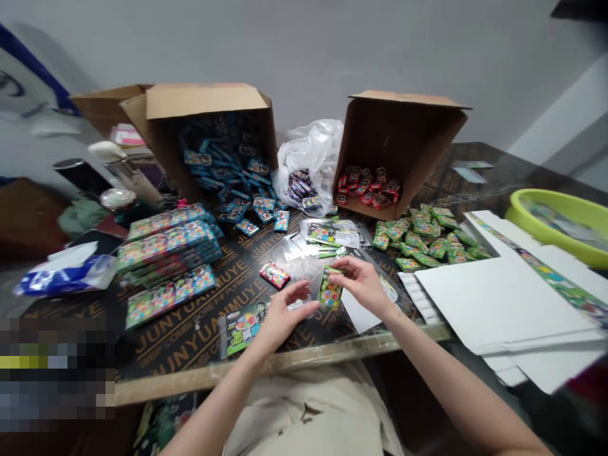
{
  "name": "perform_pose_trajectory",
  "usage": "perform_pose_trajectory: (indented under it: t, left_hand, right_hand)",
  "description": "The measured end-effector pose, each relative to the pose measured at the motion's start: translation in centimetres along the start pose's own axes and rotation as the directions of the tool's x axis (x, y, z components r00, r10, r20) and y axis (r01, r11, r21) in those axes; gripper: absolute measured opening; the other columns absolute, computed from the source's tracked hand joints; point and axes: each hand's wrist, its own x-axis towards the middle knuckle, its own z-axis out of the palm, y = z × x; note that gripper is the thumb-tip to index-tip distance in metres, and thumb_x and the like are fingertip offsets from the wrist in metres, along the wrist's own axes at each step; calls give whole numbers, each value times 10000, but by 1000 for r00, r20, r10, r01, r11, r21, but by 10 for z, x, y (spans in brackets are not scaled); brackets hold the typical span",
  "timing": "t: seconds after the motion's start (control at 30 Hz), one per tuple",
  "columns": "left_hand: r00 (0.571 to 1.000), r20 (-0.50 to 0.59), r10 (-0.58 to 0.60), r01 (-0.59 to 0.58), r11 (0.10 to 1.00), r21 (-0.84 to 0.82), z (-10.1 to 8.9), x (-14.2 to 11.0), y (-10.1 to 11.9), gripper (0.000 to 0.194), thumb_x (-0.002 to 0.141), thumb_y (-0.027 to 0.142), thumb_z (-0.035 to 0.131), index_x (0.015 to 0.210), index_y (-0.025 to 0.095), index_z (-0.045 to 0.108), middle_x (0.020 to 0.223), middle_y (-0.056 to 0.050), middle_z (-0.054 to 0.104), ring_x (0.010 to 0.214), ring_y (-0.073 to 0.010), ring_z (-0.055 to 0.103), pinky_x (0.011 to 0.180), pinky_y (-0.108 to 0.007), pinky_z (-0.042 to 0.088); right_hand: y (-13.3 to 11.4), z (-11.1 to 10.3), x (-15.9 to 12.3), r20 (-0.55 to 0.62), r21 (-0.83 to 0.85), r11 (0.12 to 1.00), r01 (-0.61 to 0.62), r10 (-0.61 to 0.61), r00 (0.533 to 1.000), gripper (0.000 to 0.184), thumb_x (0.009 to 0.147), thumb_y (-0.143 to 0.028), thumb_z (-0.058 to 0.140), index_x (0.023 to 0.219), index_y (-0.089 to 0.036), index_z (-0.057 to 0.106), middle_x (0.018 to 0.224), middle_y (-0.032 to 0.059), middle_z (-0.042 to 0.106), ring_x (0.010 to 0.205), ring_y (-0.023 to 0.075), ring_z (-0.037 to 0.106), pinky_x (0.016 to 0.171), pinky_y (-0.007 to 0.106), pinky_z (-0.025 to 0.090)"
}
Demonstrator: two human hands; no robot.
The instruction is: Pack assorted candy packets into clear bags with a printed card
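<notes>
My right hand pinches the upper part of a small green packet printed with colourful balls, holding it upright above the table. Close to its left side is my left hand, thumb and fingers apart with nothing between them. Beyond that hand lies a red packet. A flat green printed bag rests partly under my left wrist. Just past both hands, more clear printed bags lie in a loose pile. A heap of green packets sits to the right of my right hand.
Behind stand a cardboard box of blue packets, a plastic bag with dark packets and another box of red ones. Stacked packet rows are at left. White card sheets and a yellow-green basin are at right.
</notes>
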Motion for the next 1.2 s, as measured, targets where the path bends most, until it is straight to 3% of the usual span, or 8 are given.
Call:
perform_pose_trajectory:
  t: [0.1,0.27,0.4,0.57,0.8,0.97,1.07,1.2]
  left_hand:
    - [989,7,-146,140,935,-325,5,-3,5,352,618,328,740,889,129,637,775,-41,652,717,-148,602,704,-260,464]
    - [951,221,-218,310,695,-649,-6,-15,2,265,679,330,700,832,123,638,752,-41,637,627,-99,585,658,-222,468]
    - [948,207,-241,317,697,-644,-9,-21,1,309,661,352,710,849,116,645,726,-53,647,597,-112,590,619,-231,479]
    - [965,-75,-253,192,868,-459,-17,-21,-1,323,619,379,727,762,98,659,656,-31,640,556,-106,563,539,-205,454]
    - [946,-57,-318,263,863,-432,-20,-22,-8,270,607,335,729,729,105,658,588,-17,621,465,-76,514,500,-190,418]
    - [991,-127,-49,58,996,71,-36,-16,-21,391,704,465,609,938,157,670,891,-92,672,810,-217,596,751,-338,455]
    - [982,-20,187,-131,754,643,-52,-12,-33,733,535,477,730,1192,214,538,1106,-104,597,1054,-300,484,942,-446,322]
    - [980,125,155,-186,494,849,-62,-12,-49,984,486,408,751,1346,202,318,1145,-101,547,1067,-284,465,981,-452,265]
  right_hand:
    - [0,27,-12,82,12,1000,-6,5,997,346,688,-421,665,941,-189,625,904,61,656,826,203,619,747,357,507]
    - [0,39,-20,281,115,973,202,-227,933,1086,455,-492,791,1364,-267,239,1379,94,358,1241,278,368,1023,429,318]
    - [-8,48,-25,274,-82,949,303,-271,923,930,599,-345,713,1370,-239,204,1348,93,377,1220,255,386,1028,395,305]
    - [-14,50,-25,450,-394,796,459,-268,852,823,581,-234,637,1332,-237,301,1278,89,440,1165,281,406,995,437,292]
    - [-3,51,-30,411,-339,822,458,-309,858,814,596,-307,674,1318,-239,304,1276,91,427,1177,272,392,980,403,310]
    - [14,44,-23,267,-440,809,391,-298,916,680,573,-237,626,1212,-220,395,1167,80,502,1083,271,455,932,399,331]
    - [33,36,-14,240,-620,701,352,-257,936,633,586,-244,644,1182,-217,432,1159,89,517,1084,295,449,924,448,292]
    - [52,33,-12,321,-671,658,341,-158,934,728,596,-297,704,1248,-224,389,1205,97,514,1107,301,449,942,487,255]
